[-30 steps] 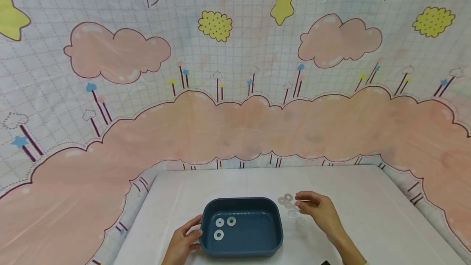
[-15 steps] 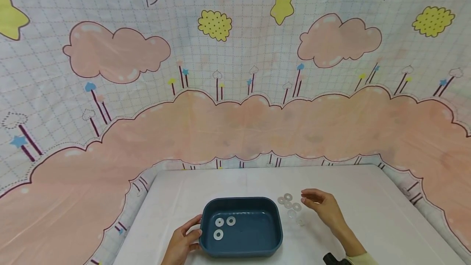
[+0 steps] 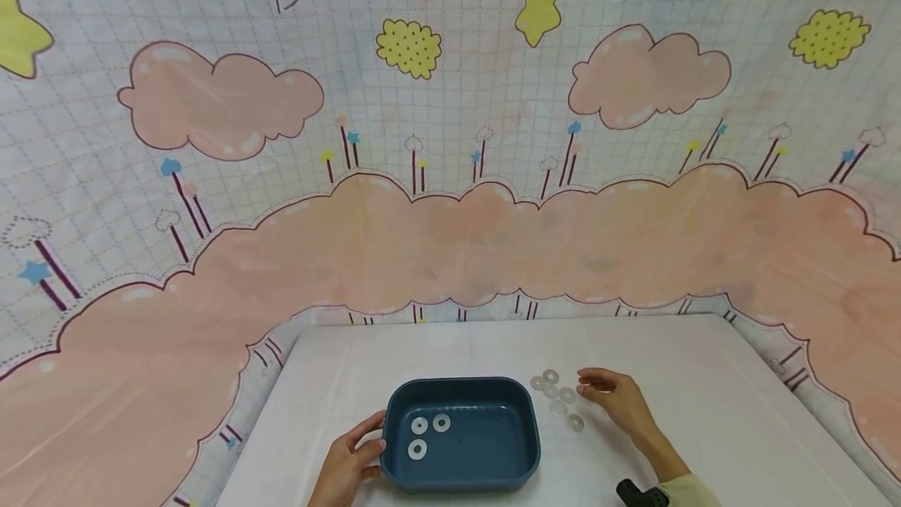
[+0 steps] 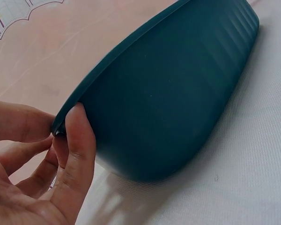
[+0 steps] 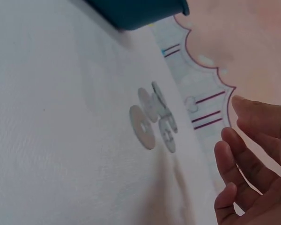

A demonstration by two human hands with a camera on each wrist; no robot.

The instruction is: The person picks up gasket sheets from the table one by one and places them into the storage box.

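Note:
A dark blue tub (image 3: 493, 444) stands on the white table (image 3: 704, 382) and holds three white washers (image 3: 420, 426). My left hand (image 3: 367, 440) grips the tub's left rim; in the left wrist view the thumb (image 4: 79, 136) lies on the tub's (image 4: 178, 93) outer wall with the fingers behind the rim. Several pale washers (image 3: 556, 395) lie loose on the table just right of the tub. My right hand (image 3: 588, 382) hovers beside them with relaxed fingers and holds nothing. In the right wrist view the washers (image 5: 150, 117) lie left of the fingers (image 5: 243, 154).
A cartoon cloud-print cloth (image 3: 450, 178) hangs behind the table and drapes around it. A black wrist device (image 3: 640, 494) sits on my right forearm at the bottom edge. A corner of the tub (image 5: 140, 9) shows at the top of the right wrist view.
My right hand has drawn back slightly to the right, uncovering more of the loose washers. The left hand and the tub have stayed put.

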